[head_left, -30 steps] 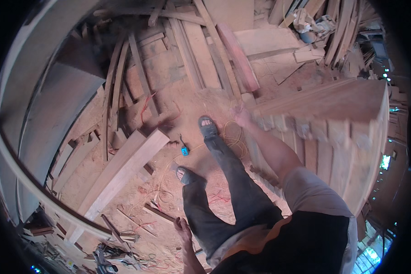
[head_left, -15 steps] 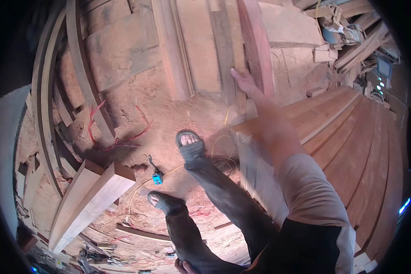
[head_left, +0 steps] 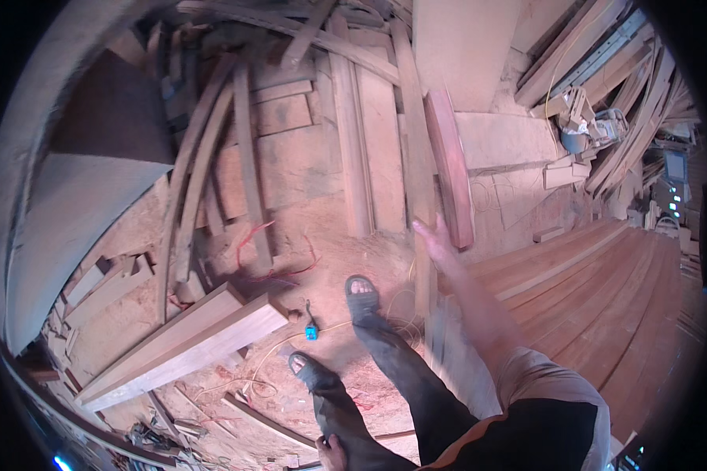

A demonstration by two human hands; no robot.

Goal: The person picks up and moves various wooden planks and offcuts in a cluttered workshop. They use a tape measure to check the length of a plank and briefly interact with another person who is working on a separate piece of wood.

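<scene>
My right hand (head_left: 436,242) reaches forward and grips a long, narrow wooden plank (head_left: 419,169), its thumb lying across the plank's face. The near end of this plank comes down beside the corner of the board stack. Just right of it lies a thicker reddish beam (head_left: 449,169), which my hand does not hold. Low in the view, my left hand (head_left: 331,453) rests against my dark trouser leg with its fingers laid along the cloth; it holds nothing that I can see.
Reddish-brown boards (head_left: 581,282) are stacked on the right. Two thick beams (head_left: 188,341) lie at the left. A blue tool-like object with a cord (head_left: 312,332) sits by my feet. Red straps (head_left: 279,271) and a yellow cable (head_left: 267,345) trail over the dusty floor. Offcuts (head_left: 577,169) stand at upper right.
My view has swung, so the floor and wood appear lower and more shows at the top. My right hand stays on the plank, whose near end now reaches closer to me.
</scene>
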